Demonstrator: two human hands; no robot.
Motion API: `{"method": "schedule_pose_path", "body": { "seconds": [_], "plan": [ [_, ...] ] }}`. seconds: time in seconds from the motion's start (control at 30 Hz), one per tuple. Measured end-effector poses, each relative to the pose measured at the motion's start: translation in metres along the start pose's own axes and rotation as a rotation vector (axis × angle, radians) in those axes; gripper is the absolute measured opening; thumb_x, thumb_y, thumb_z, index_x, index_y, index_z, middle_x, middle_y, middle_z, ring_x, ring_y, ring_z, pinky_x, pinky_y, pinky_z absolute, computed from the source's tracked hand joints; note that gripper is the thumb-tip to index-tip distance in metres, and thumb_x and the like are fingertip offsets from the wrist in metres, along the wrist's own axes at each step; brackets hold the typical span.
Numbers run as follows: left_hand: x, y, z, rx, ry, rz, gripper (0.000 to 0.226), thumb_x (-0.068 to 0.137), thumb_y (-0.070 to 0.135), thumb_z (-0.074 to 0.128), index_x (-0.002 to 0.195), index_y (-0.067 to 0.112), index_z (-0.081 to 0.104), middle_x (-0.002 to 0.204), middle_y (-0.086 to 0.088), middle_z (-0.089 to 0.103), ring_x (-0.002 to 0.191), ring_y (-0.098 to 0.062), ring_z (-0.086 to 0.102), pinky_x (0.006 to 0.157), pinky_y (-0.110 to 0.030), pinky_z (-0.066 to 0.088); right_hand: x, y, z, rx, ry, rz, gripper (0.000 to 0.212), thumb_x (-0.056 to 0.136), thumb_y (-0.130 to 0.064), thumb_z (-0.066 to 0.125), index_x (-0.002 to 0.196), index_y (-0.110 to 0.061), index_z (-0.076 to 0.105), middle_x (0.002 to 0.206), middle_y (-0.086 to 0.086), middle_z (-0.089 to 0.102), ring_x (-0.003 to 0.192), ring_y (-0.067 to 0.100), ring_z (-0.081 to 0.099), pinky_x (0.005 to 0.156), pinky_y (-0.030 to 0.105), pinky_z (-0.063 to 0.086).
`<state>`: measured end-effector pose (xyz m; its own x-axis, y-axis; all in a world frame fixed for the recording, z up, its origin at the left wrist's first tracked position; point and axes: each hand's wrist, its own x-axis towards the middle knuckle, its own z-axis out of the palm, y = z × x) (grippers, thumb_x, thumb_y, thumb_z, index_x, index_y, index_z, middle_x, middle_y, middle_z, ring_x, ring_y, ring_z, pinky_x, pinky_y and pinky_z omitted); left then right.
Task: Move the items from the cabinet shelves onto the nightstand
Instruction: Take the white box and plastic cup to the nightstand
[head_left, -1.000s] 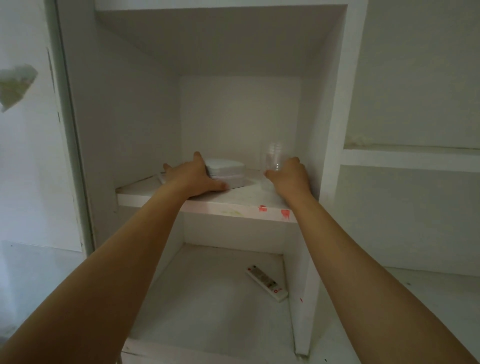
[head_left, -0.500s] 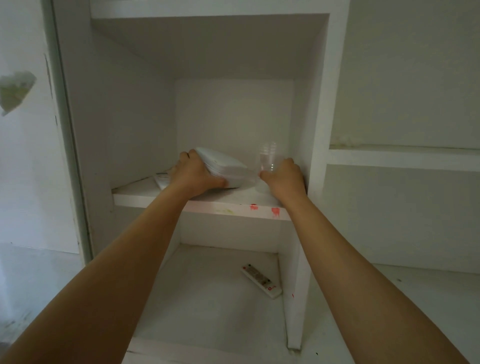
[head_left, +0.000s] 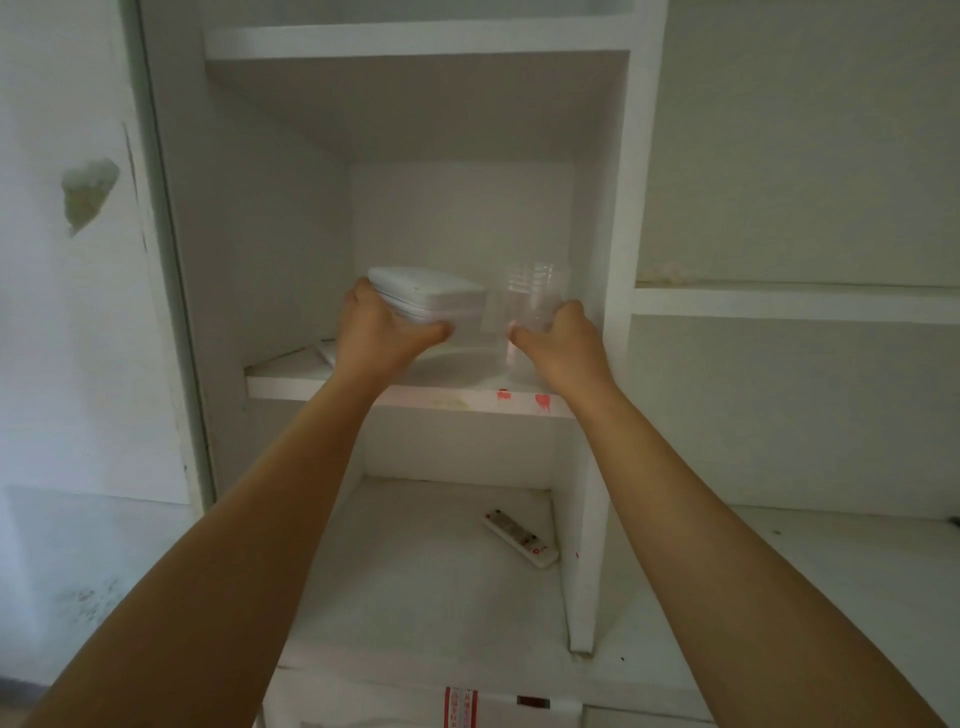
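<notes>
Two hands over white shelf (head_left: 291, 382): left hand (head_left: 382, 332) around box (head_left: 428, 296); right hand (head_left: 563, 345) around cup (head_left: 530, 296)

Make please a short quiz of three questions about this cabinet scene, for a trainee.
1. True or false: the left hand holds the white box.
2. What does the right hand grip? A) clear plastic cup B) mug C) bottle
3. Which item lies on the lower shelf?

Key: 1 true. 2 A. 3 the remote control.
</notes>
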<state>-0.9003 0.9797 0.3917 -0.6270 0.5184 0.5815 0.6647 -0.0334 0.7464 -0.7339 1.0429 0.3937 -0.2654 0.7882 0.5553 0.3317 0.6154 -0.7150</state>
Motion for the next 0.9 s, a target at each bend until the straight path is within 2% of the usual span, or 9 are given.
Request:
{"method": "schedule_pose_path", "body": {
  "seconds": [0.07, 0.17, 0.27, 0.43, 0.57, 0.67, 0.77, 0.9],
  "plan": [
    [-0.007, 0.000, -0.007, -0.033, 0.035, -0.008, 0.099, 0.039, 0.056, 0.075, 0.121, 0.011, 0.046, 0.120, -0.005, 0.055, 0.111, -0.023, 0.054, 0.094, -0.043, 0.048, -0.010, -0.003, -0.006, 0.033, 0.001, -0.010, 0.047, 0.086, -0.029, 0.060, 0.118, -0.001, 0.042, 0.099, 0.004, 0.050, 0.086, 0.020, 0.051, 0.046, 0.018, 0.033],
    [-0.024, 0.002, -0.017, -0.035, 0.069, -0.003, 0.103, 0.036, 0.060, 0.071, 0.123, 0.012, 0.046, 0.120, -0.005, 0.057, 0.113, -0.023, 0.054, 0.094, -0.043, 0.048, -0.028, -0.008, -0.015, 0.072, -0.003, -0.034, 0.046, 0.084, -0.026, 0.061, 0.117, -0.001, 0.043, 0.099, 0.004, 0.051, 0.085, 0.019, 0.050, 0.068, 0.027, 0.042],
    [-0.049, 0.007, -0.025, -0.040, 0.099, 0.002, 0.100, 0.041, 0.057, 0.072, 0.125, 0.009, 0.044, 0.122, -0.007, 0.054, 0.117, -0.025, 0.049, 0.097, -0.044, 0.045, -0.049, -0.010, -0.024, 0.127, -0.021, -0.048, 0.045, 0.084, -0.026, 0.062, 0.117, -0.002, 0.043, 0.097, 0.001, 0.048, 0.087, 0.018, 0.052, 0.077, 0.030, 0.044],
    [-0.098, 0.017, -0.037, -0.029, 0.200, 0.016, 0.096, 0.053, 0.046, 0.080, 0.132, 0.009, 0.039, 0.129, -0.007, 0.049, 0.121, -0.025, 0.045, 0.100, -0.041, 0.041, -0.085, -0.006, -0.048, 0.167, -0.033, -0.097, 0.051, 0.084, -0.032, 0.063, 0.122, -0.006, 0.042, 0.105, -0.002, 0.048, 0.094, 0.013, 0.048, 0.078, 0.023, 0.038],
    [-0.156, 0.028, -0.045, -0.043, 0.271, 0.014, 0.100, 0.049, 0.051, 0.076, 0.133, 0.014, 0.038, 0.130, -0.004, 0.049, 0.120, -0.022, 0.047, 0.100, -0.042, 0.044, -0.122, 0.009, -0.072, 0.192, -0.049, -0.116, 0.054, 0.081, -0.040, 0.064, 0.119, -0.009, 0.043, 0.113, 0.002, 0.056, 0.100, 0.018, 0.055, 0.083, 0.030, 0.047],
    [-0.215, 0.035, -0.047, -0.042, 0.319, -0.016, 0.095, 0.051, 0.048, 0.077, 0.131, 0.015, 0.039, 0.127, -0.003, 0.049, 0.117, -0.019, 0.048, 0.099, -0.039, 0.044, -0.158, 0.028, -0.090, 0.211, -0.122, -0.108, 0.051, 0.080, -0.041, 0.065, 0.115, -0.011, 0.044, 0.111, 0.002, 0.057, 0.100, 0.020, 0.057, 0.086, 0.034, 0.048],
    [-0.281, 0.038, -0.048, -0.040, 0.370, -0.043, 0.086, 0.048, 0.044, 0.077, 0.123, 0.016, 0.045, 0.115, 0.003, 0.054, 0.108, -0.013, 0.053, 0.092, -0.036, 0.049, -0.200, 0.051, -0.102, 0.238, -0.221, -0.064, 0.054, 0.078, -0.038, 0.068, 0.118, -0.010, 0.045, 0.117, 0.004, 0.058, 0.104, 0.021, 0.057, 0.089, 0.037, 0.049],
    [-0.362, 0.030, -0.054, -0.009, 0.414, -0.169, 0.083, 0.047, 0.043, 0.079, 0.120, 0.019, 0.047, 0.114, 0.002, 0.058, 0.106, -0.013, 0.056, 0.090, -0.039, 0.051, -0.261, 0.079, -0.116, 0.281, -0.353, -0.042, 0.050, 0.077, -0.029, 0.069, 0.116, -0.009, 0.045, 0.110, 0.002, 0.057, 0.102, 0.022, 0.057, 0.085, 0.033, 0.048]
  ]
}}
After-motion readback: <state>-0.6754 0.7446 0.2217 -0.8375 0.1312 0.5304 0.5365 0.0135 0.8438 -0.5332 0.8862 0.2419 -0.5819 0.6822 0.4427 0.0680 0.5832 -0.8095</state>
